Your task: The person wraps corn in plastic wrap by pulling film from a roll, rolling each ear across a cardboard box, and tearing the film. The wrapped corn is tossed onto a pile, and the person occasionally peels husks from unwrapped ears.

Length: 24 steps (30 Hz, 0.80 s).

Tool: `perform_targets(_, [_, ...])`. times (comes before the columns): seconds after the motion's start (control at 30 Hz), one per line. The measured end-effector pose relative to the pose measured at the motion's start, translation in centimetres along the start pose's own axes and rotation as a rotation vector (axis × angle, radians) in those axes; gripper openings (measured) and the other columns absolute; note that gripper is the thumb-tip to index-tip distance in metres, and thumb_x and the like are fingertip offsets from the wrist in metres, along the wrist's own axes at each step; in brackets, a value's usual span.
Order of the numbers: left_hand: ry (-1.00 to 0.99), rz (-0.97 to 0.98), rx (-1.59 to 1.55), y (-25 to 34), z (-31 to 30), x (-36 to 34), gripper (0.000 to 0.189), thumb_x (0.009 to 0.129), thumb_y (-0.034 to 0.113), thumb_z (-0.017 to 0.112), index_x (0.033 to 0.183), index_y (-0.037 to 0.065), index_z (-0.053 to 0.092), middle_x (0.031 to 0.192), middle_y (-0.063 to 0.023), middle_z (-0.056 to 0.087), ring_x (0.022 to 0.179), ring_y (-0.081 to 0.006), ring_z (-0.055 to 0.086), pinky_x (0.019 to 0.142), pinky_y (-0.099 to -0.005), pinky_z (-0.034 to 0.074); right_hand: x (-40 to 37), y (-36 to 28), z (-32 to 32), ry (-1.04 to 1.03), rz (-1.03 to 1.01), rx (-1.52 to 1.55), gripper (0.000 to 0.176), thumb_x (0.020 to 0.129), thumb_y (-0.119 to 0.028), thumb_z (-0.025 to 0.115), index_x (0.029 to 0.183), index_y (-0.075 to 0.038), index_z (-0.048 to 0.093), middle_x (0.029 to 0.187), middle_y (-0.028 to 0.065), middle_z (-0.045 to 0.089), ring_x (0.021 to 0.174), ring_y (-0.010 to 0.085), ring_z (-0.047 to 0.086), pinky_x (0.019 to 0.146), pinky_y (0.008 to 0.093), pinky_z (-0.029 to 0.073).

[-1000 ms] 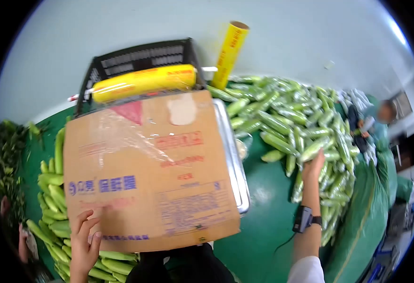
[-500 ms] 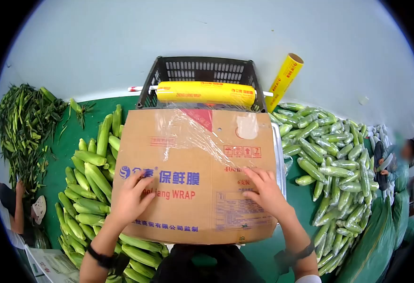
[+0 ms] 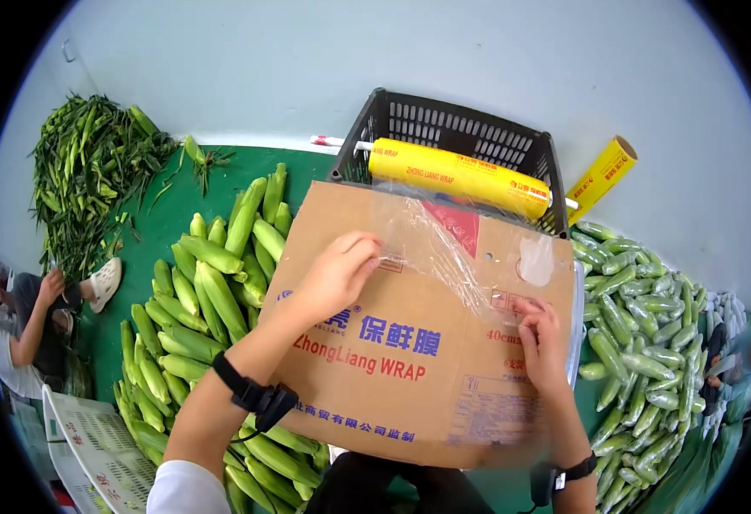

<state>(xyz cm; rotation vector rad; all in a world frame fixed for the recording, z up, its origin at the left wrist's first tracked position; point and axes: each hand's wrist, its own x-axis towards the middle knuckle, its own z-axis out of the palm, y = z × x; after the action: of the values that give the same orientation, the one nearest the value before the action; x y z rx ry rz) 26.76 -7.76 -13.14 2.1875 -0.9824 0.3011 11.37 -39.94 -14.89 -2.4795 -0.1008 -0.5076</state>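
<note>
A cardboard box top lies in front of me, with clear plastic film over its upper part. The film runs from a yellow wrap roll resting on a black crate. My left hand has its fingers pinched together at the film's left edge, over the upper left of the cardboard. Over the right side, my right hand is curled, its thumb and forefinger together at the film's lower right end.
Unwrapped corn is heaped on the left, wrapped corn on the right. Behind are a husk pile and a yellow tube. A white basket stands lower left. One person sits far left, another far right.
The view has shifted, so things appear further right. My left hand has moved up the cardboard to the film. Both hands, spread flat on the cardboard before, have closed their fingers at the film.
</note>
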Motion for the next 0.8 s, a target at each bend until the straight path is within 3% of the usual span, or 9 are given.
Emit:
perform_targets(0.13, [0.028, -0.114, -0.072, 1.9, -1.9, -1.5, 0.008, 0.087, -0.001, 0.054, 0.093, 0.003, 0.055, 0.102, -0.0111, 0.063, 0.094, -0.031, 0.061, 0.08, -0.034, 0.049, -0.9, 0.5, 0.3, -0.055, 0.201, 0.108, 0.002, 0.094, -0.005, 0.049, 0.093, -0.005, 0.048, 0.089, 0.0086, 0.06, 0.094, 0.0263, 0.056, 0.089, 0.038, 0.043])
perform_targets(0.23, [-0.023, -0.102, -0.021, 2.1, -3.9, -3.6, 0.011, 0.086, -0.005, 0.051, 0.093, 0.002, 0.055, 0.099, -0.0125, 0.064, 0.091, -0.0308, 0.063, 0.078, -0.0355, 0.05, -0.9, 0.6, -0.7, 0.142, 0.342, 0.541, 0.004, 0.098, -0.008, 0.044, 0.099, -0.005, 0.047, 0.087, 0.0061, 0.058, 0.083, 0.0172, 0.057, 0.082, 0.0303, 0.045])
perform_targets(0.27, [-0.035, -0.104, -0.014, 2.7, -5.0, -4.5, 0.012, 0.085, -0.007, 0.05, 0.092, 0.002, 0.054, 0.098, -0.0129, 0.064, 0.092, -0.0306, 0.063, 0.078, -0.0363, 0.051, -1.3, 0.6, -2.0, 0.188, 0.289, 0.479, 0.006, 0.099, -0.008, 0.042, 0.102, -0.004, 0.046, 0.083, 0.0032, 0.054, 0.076, 0.0107, 0.055, 0.074, 0.0243, 0.045])
perform_targets(0.33, [-0.052, -0.022, 0.086, 4.4, -8.0, -6.6, 0.012, 0.081, -0.002, 0.054, 0.093, 0.002, 0.056, 0.096, -0.012, 0.063, 0.092, -0.0299, 0.063, 0.076, -0.0354, 0.05, -2.0, -2.2, -5.9, 0.239, 0.31, 0.442, 0.005, 0.096, -0.004, 0.044, 0.101, -0.002, 0.045, 0.08, 0.0019, 0.049, 0.072, 0.0101, 0.053, 0.065, 0.0247, 0.045])
perform_targets(0.37, [-0.065, 0.014, 0.144, 5.1, -9.0, -7.9, 0.014, 0.079, 0.001, 0.056, 0.093, 0.002, 0.056, 0.094, -0.0115, 0.062, 0.092, -0.0296, 0.062, 0.075, -0.035, 0.049, -4.0, -1.4, -7.5, 0.17, 0.216, 0.259, 0.004, 0.094, -0.003, 0.044, 0.098, -0.002, 0.047, 0.08, 0.0022, 0.048, 0.07, 0.0099, 0.051, 0.065, 0.0237, 0.042])
perform_targets(0.47, [-0.028, 0.148, 0.037, 6.9, -10.2, -13.6, 0.015, 0.074, 0.001, 0.057, 0.089, 0.004, 0.055, 0.093, -0.0097, 0.062, 0.092, -0.0281, 0.063, 0.075, -0.0363, 0.05, -9.6, -4.3, -9.3, 0.042, 0.266, 0.313, 0.004, 0.095, -0.002, 0.041, 0.093, -0.002, 0.044, 0.076, 0.0031, 0.046, 0.067, 0.0097, 0.047, 0.065, 0.0212, 0.04])
perform_targets(0.6, [-0.188, -0.076, 0.061, 7.6, -5.8, -23.1, 0.021, 0.071, 0.001, 0.06, 0.09, 0.005, 0.052, 0.096, -0.0116, 0.059, 0.102, -0.033, 0.059, 0.082, -0.0417, 0.049, -14.1, -5.3, -5.7, -0.138, 0.569, 0.432, 0.004, 0.096, -0.005, 0.044, 0.096, 0.0, 0.045, 0.074, 0.0059, 0.051, 0.068, 0.0119, 0.052, 0.066, 0.0244, 0.042])
perform_targets(0.7, [0.066, -0.144, 0.259, 6.5, -3.7, -28.1, 0.027, 0.07, 0.001, 0.064, 0.093, 0.006, 0.051, 0.099, -0.0129, 0.058, 0.101, -0.0343, 0.058, 0.086, -0.0434, 0.048, -15.2, -4.4, -3.5, -0.256, 0.389, 0.125, 0.004, 0.094, -0.001, 0.042, 0.095, 0.003, 0.044, 0.073, 0.0086, 0.052, 0.066, 0.0145, 0.053, 0.063, 0.0271, 0.043])
perform_targets(0.8, [0.473, -0.97, 0.279, 3.2, -3.5, -32.6, 0.044, 0.081, 0.005, 0.061, 0.122, 0.0, 0.043, 0.117, -0.0201, 0.045, 0.116, -0.0353, 0.043, 0.099, -0.0436, 0.037, -15.0, -4.1, -3.3, -0.233, 0.468, 0.262, 0.004, 0.094, 0.001, 0.041, 0.096, 0.002, 0.045, 0.073, 0.0085, 0.052, 0.066, 0.0139, 0.053, 0.063, 0.0268, 0.043])
